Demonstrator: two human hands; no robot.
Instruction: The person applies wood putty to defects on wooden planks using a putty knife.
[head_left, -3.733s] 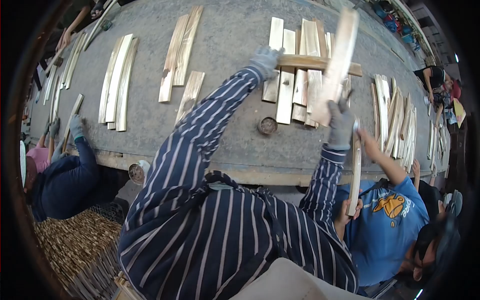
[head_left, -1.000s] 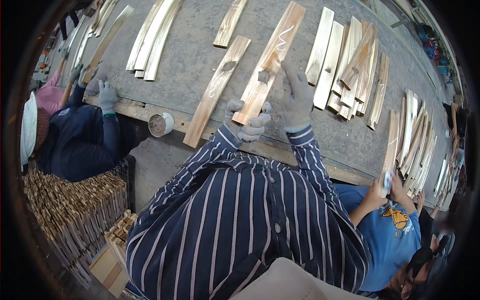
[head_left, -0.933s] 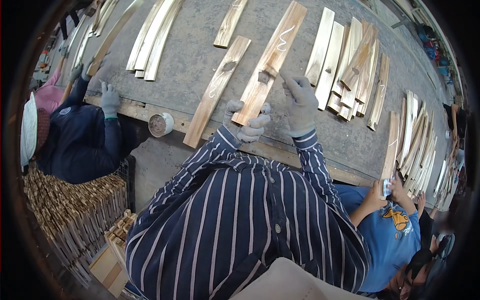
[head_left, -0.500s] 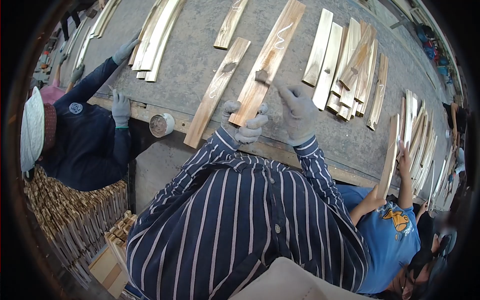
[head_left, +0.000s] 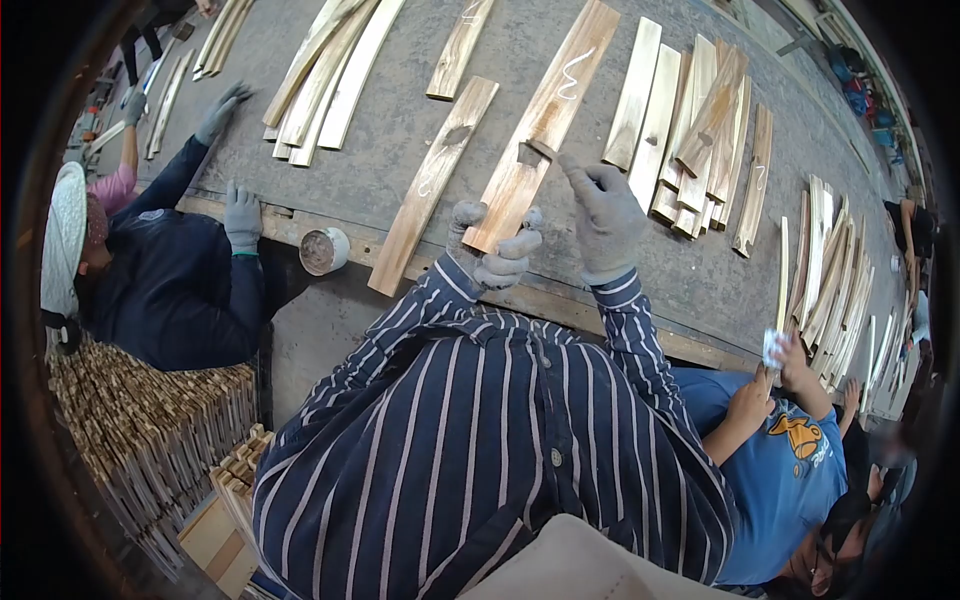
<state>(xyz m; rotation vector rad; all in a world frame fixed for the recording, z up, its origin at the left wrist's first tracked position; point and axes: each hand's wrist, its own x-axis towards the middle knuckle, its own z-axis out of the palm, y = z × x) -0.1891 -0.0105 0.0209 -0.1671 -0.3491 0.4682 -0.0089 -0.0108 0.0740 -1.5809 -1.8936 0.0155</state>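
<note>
My left hand [head_left: 497, 243], in a grey glove, is wrapped round the near end of a long wooden plank [head_left: 550, 115] that bears a white squiggle. My right hand [head_left: 606, 217], also gloved, is closed on a small flat tool [head_left: 540, 149], whose tip is over a dark patch [head_left: 530, 156] on the plank. Most of the tool's handle is hidden by the fingers. To the left lies a shorter plank [head_left: 432, 185] with a dark spot and a white mark, its near end over the table edge.
A round pot of brown paste [head_left: 324, 251] is at the table edge [head_left: 375, 245]. Plank piles [head_left: 700, 130] lie right and left [head_left: 325, 90]. A co-worker in dark blue [head_left: 185, 290] is at left, one in a blue shirt [head_left: 790, 450] at right.
My right hand has shifted slightly right, and the tool shows more clearly across the patch. The left co-worker's arm has moved away from the pile; the right co-worker's plank has turned edge-on.
</note>
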